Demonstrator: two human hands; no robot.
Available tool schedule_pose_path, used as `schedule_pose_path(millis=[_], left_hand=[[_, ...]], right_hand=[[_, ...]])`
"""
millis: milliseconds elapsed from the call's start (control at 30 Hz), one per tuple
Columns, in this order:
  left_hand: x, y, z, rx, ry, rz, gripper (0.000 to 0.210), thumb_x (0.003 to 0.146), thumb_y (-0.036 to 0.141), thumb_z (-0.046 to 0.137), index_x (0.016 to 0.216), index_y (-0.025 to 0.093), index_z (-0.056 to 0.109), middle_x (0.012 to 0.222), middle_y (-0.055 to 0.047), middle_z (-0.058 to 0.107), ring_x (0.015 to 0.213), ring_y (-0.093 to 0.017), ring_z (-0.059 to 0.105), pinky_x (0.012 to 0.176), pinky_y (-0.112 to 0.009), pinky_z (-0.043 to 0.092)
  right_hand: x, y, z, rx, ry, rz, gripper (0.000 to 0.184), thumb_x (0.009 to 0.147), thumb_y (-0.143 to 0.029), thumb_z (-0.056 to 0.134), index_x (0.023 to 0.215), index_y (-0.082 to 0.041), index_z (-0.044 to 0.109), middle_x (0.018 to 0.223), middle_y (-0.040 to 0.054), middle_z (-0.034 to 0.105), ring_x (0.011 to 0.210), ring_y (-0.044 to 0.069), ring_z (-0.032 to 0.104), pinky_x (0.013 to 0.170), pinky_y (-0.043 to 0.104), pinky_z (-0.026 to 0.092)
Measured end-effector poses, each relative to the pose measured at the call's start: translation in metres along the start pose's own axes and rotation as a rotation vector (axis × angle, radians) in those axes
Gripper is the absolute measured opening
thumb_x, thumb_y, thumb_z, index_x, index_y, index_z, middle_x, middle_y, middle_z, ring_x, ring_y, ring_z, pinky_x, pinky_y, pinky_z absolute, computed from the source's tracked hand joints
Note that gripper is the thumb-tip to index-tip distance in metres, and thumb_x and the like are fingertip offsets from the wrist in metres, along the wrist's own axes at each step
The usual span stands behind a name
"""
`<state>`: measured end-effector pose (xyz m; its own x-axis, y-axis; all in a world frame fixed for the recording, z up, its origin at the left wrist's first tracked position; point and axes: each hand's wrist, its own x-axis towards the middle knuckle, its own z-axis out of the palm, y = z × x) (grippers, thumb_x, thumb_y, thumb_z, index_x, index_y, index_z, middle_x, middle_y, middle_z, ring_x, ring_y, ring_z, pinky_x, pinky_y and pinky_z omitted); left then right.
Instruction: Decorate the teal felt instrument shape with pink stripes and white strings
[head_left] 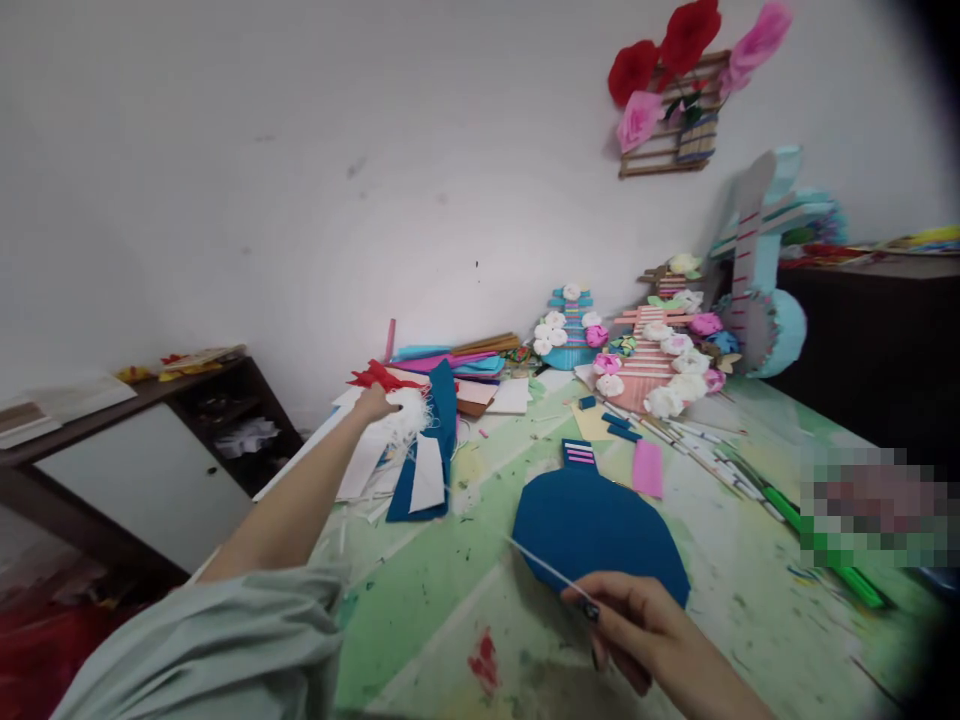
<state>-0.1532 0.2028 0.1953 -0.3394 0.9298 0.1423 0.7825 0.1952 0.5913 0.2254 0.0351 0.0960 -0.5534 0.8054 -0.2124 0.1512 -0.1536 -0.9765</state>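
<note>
My right hand (637, 630) is closed in a pinch on a thin white string (547, 565), which slants up to the left across the edge of a dark blue guitar-shaped cutout (600, 520). A small dark spot shows at the fingertips. The cutout lies flat, with pale pink strips on its short neck. My left hand (375, 403) reaches far out to the pile at the back left. Its fingers appear curled at a tangle of white string (409, 420), beside crumpled red paper (379, 374); part of the fingers is hidden.
Blue offcuts (442, 410) and white paper pieces (427, 475) lie near the tangle. A pink piece (648, 469), thin sticks (705, 450) and a green cutter (832, 560) lie to the right. Flower-decorated models (570, 335) stand at the wall. A low cabinet (142, 450) is at left.
</note>
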Motion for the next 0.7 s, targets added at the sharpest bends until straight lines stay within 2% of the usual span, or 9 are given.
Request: schedule_pose_path(millis=[100, 167, 200, 267, 333, 367, 500, 600, 700], left_hand=[[-0.033, 0.0, 0.036, -0.02, -0.077, 0.251, 0.046, 0.073, 0.038, 0.062, 0.112, 0.015, 0.054, 0.132, -0.016, 0.048, 0.129, -0.033, 0.034, 0.101, -0.043, 0.033], [-0.066, 0.008, 0.055, -0.05, -0.215, 0.406, 0.035, 0.077, 0.035, 0.058, 0.11, 0.021, 0.059, 0.131, -0.008, 0.052, 0.125, -0.024, 0.042, 0.104, -0.035, 0.032], [-0.085, 0.013, 0.063, -0.072, -0.341, 0.51, 0.035, 0.077, 0.034, 0.059, 0.111, 0.026, 0.06, 0.127, -0.004, 0.056, 0.121, -0.021, 0.047, 0.103, -0.031, 0.034], [-0.123, 0.023, 0.072, -0.162, -0.684, 0.801, 0.044, 0.082, 0.036, 0.056, 0.124, 0.026, 0.052, 0.126, -0.006, 0.058, 0.116, -0.021, 0.051, 0.101, -0.032, 0.036], [-0.151, 0.031, 0.074, -0.194, -0.909, 0.852, 0.037, 0.086, 0.037, 0.052, 0.121, 0.026, 0.056, 0.101, -0.005, 0.069, 0.091, -0.017, 0.062, 0.085, -0.027, 0.045], [-0.159, 0.033, 0.073, -0.208, -0.951, 0.848, 0.03, 0.088, 0.038, 0.048, 0.11, 0.025, 0.063, 0.093, -0.005, 0.069, 0.084, -0.016, 0.063, 0.078, -0.025, 0.046], [-0.156, 0.026, 0.068, -0.297, -0.789, 0.724, 0.037, 0.091, 0.04, 0.039, 0.077, 0.018, 0.066, 0.073, -0.005, 0.064, 0.066, -0.013, 0.056, 0.062, -0.023, 0.041], [-0.134, 0.016, 0.067, -0.258, -0.662, 0.649, 0.037, 0.089, 0.041, 0.039, 0.07, 0.017, 0.06, 0.067, -0.002, 0.058, 0.057, -0.012, 0.047, 0.054, -0.022, 0.036], [-0.109, 0.016, 0.071, -0.18, -0.489, 0.642, 0.033, 0.088, 0.041, 0.04, 0.069, 0.018, 0.055, 0.064, 0.0, 0.052, 0.057, -0.012, 0.044, 0.053, -0.022, 0.034]], right_hand=[[-0.003, 0.01, 0.009, -0.034, 0.003, 0.023, 0.056, 0.075, -0.061, 0.052, 0.1, -0.012, 0.059, 0.058, -0.0004, 0.055, 0.041, 0.005, 0.034, 0.041, 0.019, 0.024], [-0.008, 0.009, 0.007, -0.074, 0.031, 0.009, 0.056, 0.077, -0.061, 0.049, 0.102, -0.012, 0.06, 0.058, 0.0004, 0.056, 0.042, 0.006, 0.034, 0.041, 0.02, 0.024], [-0.012, 0.007, 0.005, -0.09, 0.055, -0.001, 0.056, 0.077, -0.061, 0.048, 0.103, -0.012, 0.06, 0.058, 0.0008, 0.056, 0.043, 0.007, 0.035, 0.041, 0.02, 0.024], [-0.02, 0.0, -0.001, -0.111, 0.102, -0.01, 0.054, 0.078, -0.06, 0.048, 0.103, -0.013, 0.062, 0.058, 0.0013, 0.056, 0.044, 0.007, 0.035, 0.041, 0.02, 0.024], [-0.028, -0.008, -0.01, -0.122, 0.157, -0.021, 0.053, 0.078, -0.059, 0.05, 0.101, -0.014, 0.064, 0.056, 0.0007, 0.054, 0.044, 0.008, 0.035, 0.041, 0.02, 0.024], [-0.031, -0.011, -0.015, -0.133, 0.192, -0.035, 0.052, 0.077, -0.059, 0.051, 0.098, -0.014, 0.065, 0.054, 0.0, 0.052, 0.044, 0.008, 0.035, 0.041, 0.02, 0.023], [-0.048, -0.016, -0.048, -0.163, 0.379, -0.097, 0.047, 0.073, -0.058, 0.056, 0.088, -0.015, 0.069, 0.047, -0.0014, 0.046, 0.044, 0.009, 0.038, 0.043, 0.021, 0.027], [-0.066, -0.013, -0.072, -0.182, 0.528, -0.101, 0.045, 0.07, -0.056, 0.059, 0.088, -0.016, 0.07, 0.047, -0.0013, 0.046, 0.045, 0.011, 0.041, 0.044, 0.022, 0.03], [-0.084, -0.004, -0.081, -0.21, 0.527, -0.044, 0.046, 0.07, -0.057, 0.059, 0.088, -0.016, 0.071, 0.049, -0.0003, 0.048, 0.047, 0.012, 0.043, 0.045, 0.023, 0.032]])
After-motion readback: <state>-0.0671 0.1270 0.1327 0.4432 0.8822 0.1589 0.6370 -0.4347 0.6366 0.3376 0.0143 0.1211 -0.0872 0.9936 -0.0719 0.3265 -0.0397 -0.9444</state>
